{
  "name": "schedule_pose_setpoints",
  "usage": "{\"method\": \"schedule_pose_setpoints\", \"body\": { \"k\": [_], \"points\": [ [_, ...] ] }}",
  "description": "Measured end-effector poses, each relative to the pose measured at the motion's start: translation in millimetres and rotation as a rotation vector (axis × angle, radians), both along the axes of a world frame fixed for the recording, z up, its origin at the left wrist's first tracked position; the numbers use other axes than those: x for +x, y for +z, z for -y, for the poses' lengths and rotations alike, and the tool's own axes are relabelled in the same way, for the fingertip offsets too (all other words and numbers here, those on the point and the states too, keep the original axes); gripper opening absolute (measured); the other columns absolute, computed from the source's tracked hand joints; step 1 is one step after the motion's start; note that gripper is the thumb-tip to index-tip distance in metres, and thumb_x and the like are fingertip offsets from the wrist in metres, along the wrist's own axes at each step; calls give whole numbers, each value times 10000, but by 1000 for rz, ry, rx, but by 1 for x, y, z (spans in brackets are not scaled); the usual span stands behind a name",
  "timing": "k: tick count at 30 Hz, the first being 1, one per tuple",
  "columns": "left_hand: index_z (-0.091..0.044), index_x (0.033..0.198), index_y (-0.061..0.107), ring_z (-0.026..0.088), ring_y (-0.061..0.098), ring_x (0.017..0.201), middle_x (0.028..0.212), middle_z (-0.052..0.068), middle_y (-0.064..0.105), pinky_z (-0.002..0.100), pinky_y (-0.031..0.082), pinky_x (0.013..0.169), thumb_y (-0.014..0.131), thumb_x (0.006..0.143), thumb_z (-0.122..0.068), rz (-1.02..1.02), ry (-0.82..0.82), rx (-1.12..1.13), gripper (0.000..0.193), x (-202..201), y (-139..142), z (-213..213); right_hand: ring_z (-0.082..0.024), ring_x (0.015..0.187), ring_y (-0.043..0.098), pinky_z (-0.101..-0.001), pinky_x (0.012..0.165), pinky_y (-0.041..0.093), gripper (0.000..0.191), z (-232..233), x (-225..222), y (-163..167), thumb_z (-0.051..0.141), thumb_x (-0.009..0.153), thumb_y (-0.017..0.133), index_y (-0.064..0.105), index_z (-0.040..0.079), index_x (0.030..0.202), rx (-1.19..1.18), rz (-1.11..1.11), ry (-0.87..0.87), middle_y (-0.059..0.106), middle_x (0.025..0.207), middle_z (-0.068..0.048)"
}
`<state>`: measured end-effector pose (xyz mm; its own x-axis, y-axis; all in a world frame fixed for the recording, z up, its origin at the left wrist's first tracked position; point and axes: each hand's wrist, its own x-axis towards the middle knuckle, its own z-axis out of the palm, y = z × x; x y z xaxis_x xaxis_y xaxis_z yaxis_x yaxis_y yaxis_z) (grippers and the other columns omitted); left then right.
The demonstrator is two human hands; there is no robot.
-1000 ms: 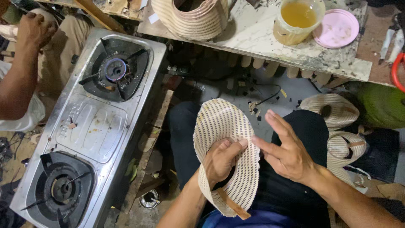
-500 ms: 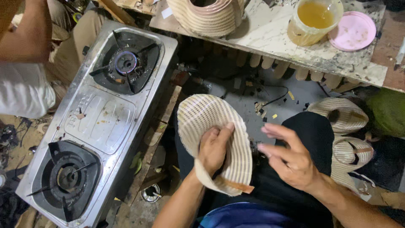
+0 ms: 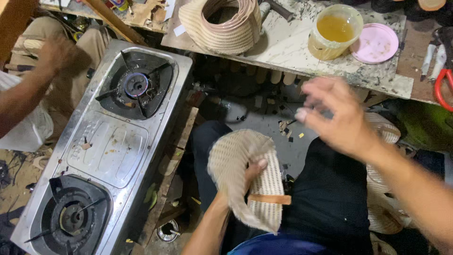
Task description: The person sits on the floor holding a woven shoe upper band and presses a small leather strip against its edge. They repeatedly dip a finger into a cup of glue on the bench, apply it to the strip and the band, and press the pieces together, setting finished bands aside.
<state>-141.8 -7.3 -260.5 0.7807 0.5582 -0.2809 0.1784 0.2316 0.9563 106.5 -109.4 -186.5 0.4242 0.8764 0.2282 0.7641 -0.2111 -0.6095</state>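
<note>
**Left hand grips woven piece, right hand lifted free**

Nearest: left hand (image 3: 252, 177) over the lap, fingers curled around a pale woven piece (image 3: 245, 179), thumb on its surface. A tan strip (image 3: 269, 199) crosses its near end. The piece rests above the dark trousers (image 3: 330, 198).

Right hand (image 3: 337, 115) is farther and higher, motion-blurred; fingers look spread and holding nothing, though blur makes that hard to confirm.

Left: two-burner gas stove (image 3: 108, 146), near to far. Another person's arm (image 3: 33, 89) is at far left.

Far: workbench (image 3: 292, 45) with a coiled woven band (image 3: 222, 23), a tub of yellow liquid (image 3: 335, 30) and a pink lid (image 3: 376, 43) just right of it.
</note>
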Motion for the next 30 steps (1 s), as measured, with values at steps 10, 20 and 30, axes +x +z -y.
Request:
{"method": "schedule_pose_setpoints", "body": {
  "k": [10, 20, 30],
  "points": [
    [-36, 1308, 657, 107, 627, 973, 1101, 38, 699, 292, 524, 861, 658, 959, -262, 74, 41, -80, 416, -7, -37, -8, -379, 1462, 443, -504, 1213, 347, 349, -53, 96, 36, 367, 968, 814, 735, 48, 850, 73, 578, -73, 564, 1447, -169],
    [12, 1257, 649, 108, 654, 935, 1067, 31, 700, 282, 560, 816, 663, 975, -152, 192, 159, -320, 327, 5, -13, -12, -412, 1430, 413, -549, 1147, 401, 597, 17, -52, -35, 164, 733, 806, 659, 154, 1311, 248, 249, 471, 398, 1531, -187],
    [-10, 1201, 662, 118, 617, 844, 985, 36, 684, 271, 535, 720, 658, 991, -188, -29, -36, -143, 276, 19, 2, -1, -460, 1467, 340, -585, 1081, 434, 770, 49, -40, -67, 6, 661, 781, 609, 234, 1376, 208, 350, 409, 310, 1587, -149]
  ]
}}
